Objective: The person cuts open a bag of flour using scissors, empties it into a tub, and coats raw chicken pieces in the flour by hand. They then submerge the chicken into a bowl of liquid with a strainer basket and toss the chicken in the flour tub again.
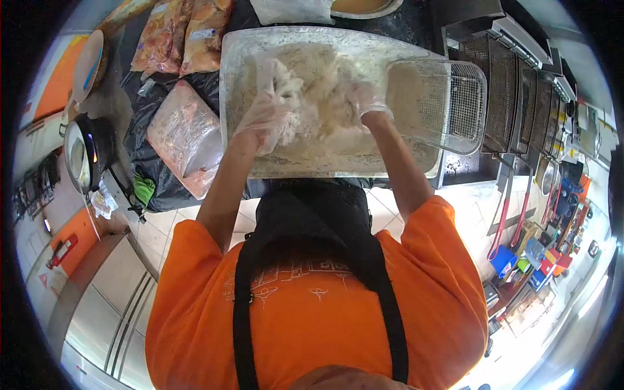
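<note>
A large pale tub (312, 170) holds loose flour (325, 146), strewn over its bottom and smeared up its walls. Both my hands wear clear plastic gloves dusted white. My left hand (266, 117) is in the left half of the tub, against floured, lumpy pieces (290, 84) whose kind I cannot make out. My right hand (365, 99) is at the middle right, low over the flour, its fingertips lost in blur and powder. Motion smears the fingers of both hands, so their grip does not show. A wire fry basket (467, 107) rests over the tub's right end.
Left of the tub lie bags of raw meat (207, 36) and a plastic-wrapped pack (185, 133) on black sheeting. More fryer baskets (491, 91) with red handles (499, 231) stand at the right. A round container (365, 6) sits behind the tub. A pan (78, 156) is far left.
</note>
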A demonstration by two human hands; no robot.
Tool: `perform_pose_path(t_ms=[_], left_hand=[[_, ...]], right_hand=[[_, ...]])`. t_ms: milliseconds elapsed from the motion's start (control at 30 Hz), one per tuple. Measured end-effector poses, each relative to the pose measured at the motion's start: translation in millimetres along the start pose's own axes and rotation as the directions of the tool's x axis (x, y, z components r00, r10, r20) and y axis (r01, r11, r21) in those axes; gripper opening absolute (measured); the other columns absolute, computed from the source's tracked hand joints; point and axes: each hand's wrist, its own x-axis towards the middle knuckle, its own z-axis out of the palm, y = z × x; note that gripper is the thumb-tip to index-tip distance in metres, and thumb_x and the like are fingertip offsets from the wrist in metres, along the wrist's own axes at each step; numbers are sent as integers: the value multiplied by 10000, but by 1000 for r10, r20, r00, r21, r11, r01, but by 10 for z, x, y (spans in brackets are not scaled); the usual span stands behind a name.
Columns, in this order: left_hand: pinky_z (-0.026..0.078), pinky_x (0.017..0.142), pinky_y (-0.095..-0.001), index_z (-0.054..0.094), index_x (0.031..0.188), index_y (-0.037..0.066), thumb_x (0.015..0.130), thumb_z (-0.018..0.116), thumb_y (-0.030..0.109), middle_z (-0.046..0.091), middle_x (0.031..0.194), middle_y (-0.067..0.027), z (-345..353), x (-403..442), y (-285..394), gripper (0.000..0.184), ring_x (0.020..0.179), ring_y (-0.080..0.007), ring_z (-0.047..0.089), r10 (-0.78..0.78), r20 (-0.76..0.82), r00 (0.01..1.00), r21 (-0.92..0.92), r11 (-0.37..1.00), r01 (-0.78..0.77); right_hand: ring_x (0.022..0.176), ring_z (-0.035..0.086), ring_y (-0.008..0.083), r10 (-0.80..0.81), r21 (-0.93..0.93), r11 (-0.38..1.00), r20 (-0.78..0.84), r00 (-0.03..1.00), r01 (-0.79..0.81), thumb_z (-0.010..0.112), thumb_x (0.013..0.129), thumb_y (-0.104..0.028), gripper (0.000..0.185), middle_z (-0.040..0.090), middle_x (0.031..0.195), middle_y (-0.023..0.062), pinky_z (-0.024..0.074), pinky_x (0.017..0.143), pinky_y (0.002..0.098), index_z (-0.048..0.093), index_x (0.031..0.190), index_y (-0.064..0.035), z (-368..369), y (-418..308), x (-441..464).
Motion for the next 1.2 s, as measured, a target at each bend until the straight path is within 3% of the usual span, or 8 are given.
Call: perform_pose_path(t_ms=[100, 267, 333, 433, 500, 633, 700, 1200], left_hand=[[391, 798, -335, 486, 1158, 11, 830, 525, 426, 521, 1014, -78, -64, -47, 367, 529, 896, -180, 469, -117, 46, 992, 75, 991, 113], [341, 941, -348, 436, 1277, 40, 855, 466, 463, 494, 1222, -131, -147, 362, 185, 599, 1117, -182, 427, -423, -281, 861, 94, 881, 463], [423, 739, -274, 492, 1206, 39, 878, 497, 357, 552, 1005, -57, -134, 789, -594, 457, 838, -159, 485, 94, -461, 882, 419, 899, 123], [427, 766, -288, 494, 1201, 34, 889, 450, 404, 557, 1043, -75, 117, 879, -523, 487, 885, -175, 501, -19, -374, 927, 221, 969, 109], [472, 701, -265, 506, 1165, 6, 911, 413, 388, 602, 973, -77, 268, 581, 170, 469, 806, -174, 565, -405, -148, 902, -177, 908, 379], [417, 841, -331, 521, 1148, -9, 909, 399, 341, 592, 1032, -129, -100, 206, 322, 441, 952, -236, 539, 375, 59, 925, 711, 635, -302], [379, 912, -365, 509, 1164, -7, 903, 400, 330, 591, 1037, -157, -349, 607, -415, 440, 1017, -295, 520, 173, -260, 950, 543, 839, -4], [390, 901, -367, 493, 1179, -6, 899, 411, 308, 586, 1038, -175, 558, 263, -314, 429, 1003, -310, 526, 32, 64, 997, 668, 741, -66]], right_hand=[[930, 592, 178, -7, 980, 170, -104, 995, 104, 509, 831, -94, 297, 619, 1054, 73, 472, 809, 283, 564, 1120, -57, 16, 65, -133], [1053, 531, 196, -118, 364, 924, -24, 993, 119, 494, 866, -173, 400, 560, 1173, 93, 400, 923, 282, 464, 1247, -56, -52, 823, 368], [1085, 509, 241, 206, 903, 177, 354, 912, -390, 500, 876, -272, 476, 551, 1182, 116, 365, 977, 321, 409, 1288, -51, -25, 649, 550], [982, 552, 269, -181, 32, 981, -231, 956, 193, 422, 905, -354, 430, 597, 1056, 136, 420, 898, 349, 520, 1152, -16, 424, 227, 862], [966, 567, 231, -142, 48, 988, -68, 988, 145, 393, 918, -360, 437, 606, 1037, 108, 431, 881, 338, 515, 1174, -28, 599, 295, 917], [760, 592, 166, -514, 588, 414, -478, 712, 694, 495, 891, -274, 306, 638, 900, 75, 499, 702, 298, 612, 1029, -27, 215, 620, 627], [723, 593, 169, 144, 718, 661, 163, 976, -217, 514, 883, -226, 258, 641, 828, 78, 504, 668, 301, 633, 1006, -33, -661, 310, 211], [774, 592, 184, 68, 528, 847, -204, 977, 52, 520, 875, -225, 274, 633, 891, 78, 495, 709, 308, 603, 1063, -45, 432, 90, 282]])
